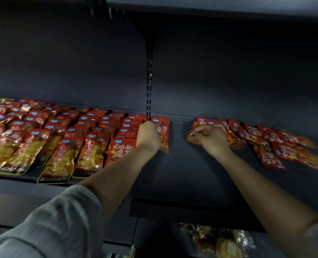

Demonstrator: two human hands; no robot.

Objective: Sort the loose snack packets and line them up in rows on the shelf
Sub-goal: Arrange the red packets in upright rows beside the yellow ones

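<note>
A slotted upright (pixel 149 86) runs up the dark back panel (pixel 229 71). An upper shelf (pixel 210 6) hangs overhead. Below, clear-wrapped goods (pixel 217 239) lie on a lower level.

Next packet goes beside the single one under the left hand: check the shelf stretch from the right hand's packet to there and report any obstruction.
Nothing visible. The dark shelf lies bare between the red foil packet the right hand pinches and the lone red packet the left hand holds.
</note>
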